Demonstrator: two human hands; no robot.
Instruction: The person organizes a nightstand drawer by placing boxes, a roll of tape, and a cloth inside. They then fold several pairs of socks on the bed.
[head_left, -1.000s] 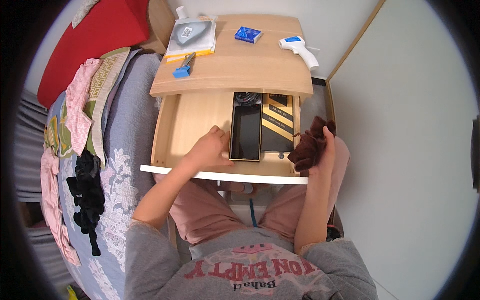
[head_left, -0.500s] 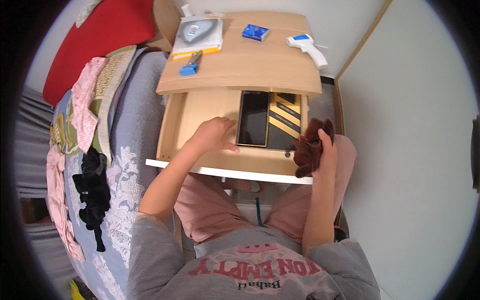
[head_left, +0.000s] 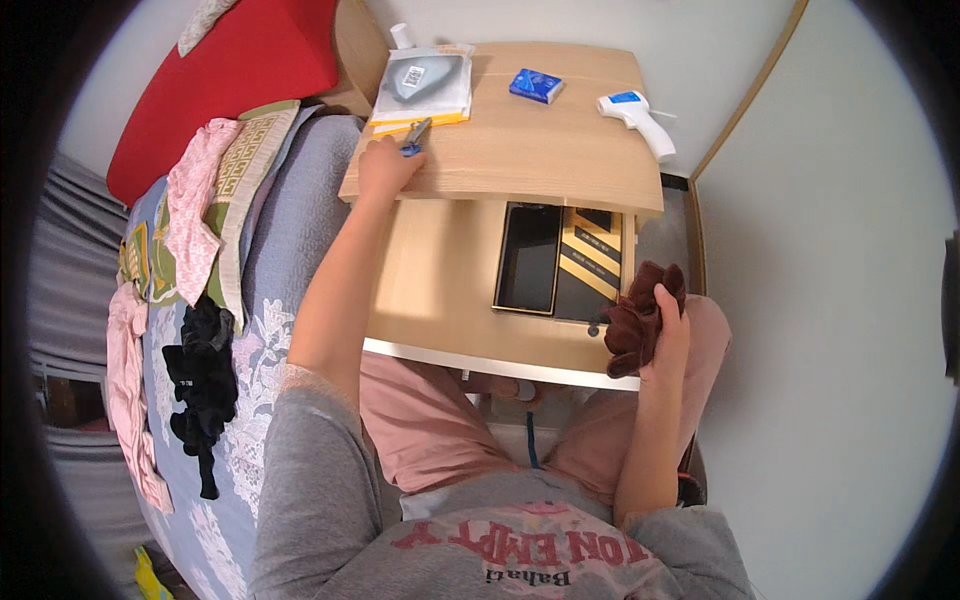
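Place: a bedroom at home
Signs: a bed (head_left: 270,260) with clothes (head_left: 200,370), a red pillow (head_left: 235,75), a wooden bedside table (head_left: 530,150)

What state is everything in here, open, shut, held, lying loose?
Drawer: pulled open.
Left hand: on the nightstand top, touching the small blue-handled tool.
Right hand: gripping a bunched dark brown cloth.
Black flat box: lying closed in the drawer.
Black and gold box: lying beside it.
Thermometer gun: lying on its side.
Blue packet: lying flat.
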